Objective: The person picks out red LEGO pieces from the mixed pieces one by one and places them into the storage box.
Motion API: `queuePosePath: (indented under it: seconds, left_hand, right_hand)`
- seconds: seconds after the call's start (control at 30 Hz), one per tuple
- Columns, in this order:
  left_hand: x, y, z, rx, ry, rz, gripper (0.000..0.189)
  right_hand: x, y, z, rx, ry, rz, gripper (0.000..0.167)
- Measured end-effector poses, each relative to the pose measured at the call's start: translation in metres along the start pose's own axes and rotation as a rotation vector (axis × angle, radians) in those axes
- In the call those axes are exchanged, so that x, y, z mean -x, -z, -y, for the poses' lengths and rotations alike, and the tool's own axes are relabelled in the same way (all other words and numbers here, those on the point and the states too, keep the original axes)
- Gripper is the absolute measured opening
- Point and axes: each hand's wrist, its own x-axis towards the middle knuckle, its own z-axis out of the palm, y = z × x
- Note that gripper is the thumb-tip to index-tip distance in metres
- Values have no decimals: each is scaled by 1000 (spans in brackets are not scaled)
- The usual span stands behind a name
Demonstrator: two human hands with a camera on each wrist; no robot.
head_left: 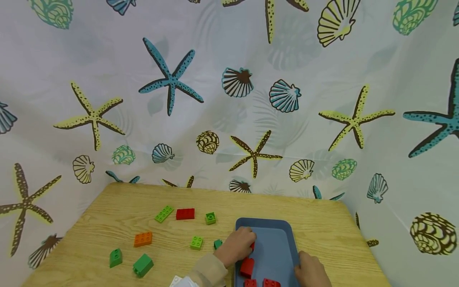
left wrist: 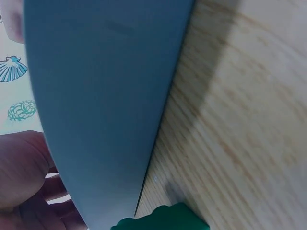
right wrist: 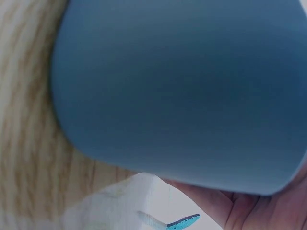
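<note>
A blue-grey tray (head_left: pixel 274 251) lies on the wooden table, its wall filling much of both wrist views. My left hand (head_left: pixel 237 244) reaches over its left rim, fingers curled at a red brick (head_left: pixel 252 246) that they mostly hide. In the left wrist view, the thumb (left wrist: pixel 21 165) and fingers show beyond the tray wall. Nearer me in the tray lie another red brick (head_left: pixel 247 267) and two more red bricks, cut off by the frame edge. My right hand (head_left: pixel 312 270) grips the tray's right rim; part of it shows past the wall in the right wrist view.
Left of the tray lie a teal-green brick (head_left: pixel 217 244), lime bricks (head_left: pixel 196 242), a red brick (head_left: pixel 185 214), an orange brick (head_left: pixel 143 239) and green bricks (head_left: pixel 143 265). A white piece (head_left: pixel 175 281) sits by the left sleeve. A shell-patterned cloth (head_left: pixel 215 119) hangs around the table.
</note>
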Motion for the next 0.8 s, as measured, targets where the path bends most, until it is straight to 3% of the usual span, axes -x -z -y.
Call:
queuePosePath:
  seconds: [0.8]
  left_hand:
    - [-4,-9,1,-21,-11,17,13]
  right_hand:
    - [1,-1,1,-16,-9,2,8]
